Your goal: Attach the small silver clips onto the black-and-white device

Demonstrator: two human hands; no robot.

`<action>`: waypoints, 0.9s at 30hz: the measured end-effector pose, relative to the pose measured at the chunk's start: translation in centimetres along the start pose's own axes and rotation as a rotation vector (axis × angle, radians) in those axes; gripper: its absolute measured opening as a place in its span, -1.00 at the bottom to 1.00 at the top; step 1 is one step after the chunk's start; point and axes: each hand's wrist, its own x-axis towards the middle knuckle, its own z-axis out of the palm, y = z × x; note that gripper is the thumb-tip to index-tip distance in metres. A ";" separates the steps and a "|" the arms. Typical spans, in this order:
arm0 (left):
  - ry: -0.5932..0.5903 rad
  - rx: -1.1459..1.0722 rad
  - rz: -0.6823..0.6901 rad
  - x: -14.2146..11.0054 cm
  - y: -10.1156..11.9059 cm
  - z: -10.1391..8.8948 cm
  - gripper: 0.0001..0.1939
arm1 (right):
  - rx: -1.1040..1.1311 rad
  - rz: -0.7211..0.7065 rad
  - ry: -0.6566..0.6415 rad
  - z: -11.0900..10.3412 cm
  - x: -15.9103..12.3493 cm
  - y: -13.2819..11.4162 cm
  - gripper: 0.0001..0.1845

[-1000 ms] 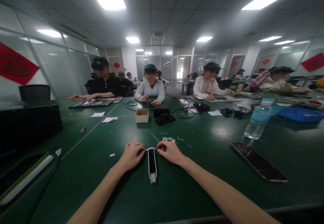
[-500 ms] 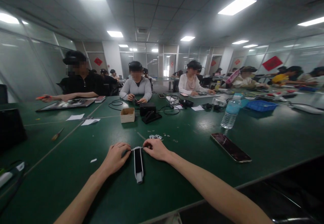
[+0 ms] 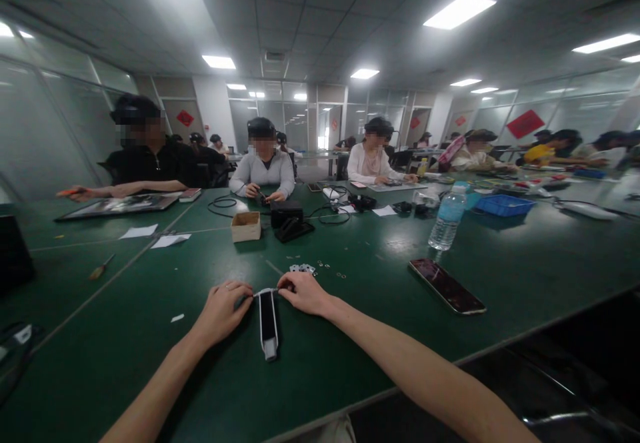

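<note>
A slim, long device (image 3: 269,319) with a white frame and a black middle lies lengthwise on the green table in front of me. Its exact kind does not show. At its far left corner, my left hand (image 3: 227,306) is closed, thumb and fingers pinching a thin part at that end. From the other side, my right hand (image 3: 306,293) pinches the far right corner, its fingers curled. The fingertips hide most of what they grip. Just beyond my right hand lie small metal plates (image 3: 303,269) and several tiny rings (image 3: 324,264).
A smartphone (image 3: 447,287) and a water bottle (image 3: 447,219) stand to the right. Further off are a small open box (image 3: 246,227), a black case (image 3: 287,215), cables and a blue tray (image 3: 503,206). A brush (image 3: 101,267) lies left. Co-workers sit across the table.
The whole view has shifted slightly, so everything appears a little further left and up. Both hands stay at the far end of the device, with their grip much the same.
</note>
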 end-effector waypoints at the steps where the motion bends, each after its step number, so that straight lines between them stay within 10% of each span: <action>1: -0.002 -0.001 0.001 0.0 0.1 0.0 -0.76 | 0.000 -0.003 0.004 0.1 0.0 0.0 -0.89; 27: 0.014 -0.015 -0.011 -0.5 0.6 0.0 -0.80 | 0.030 -0.005 0.001 0.6 -0.1 0.3 -0.83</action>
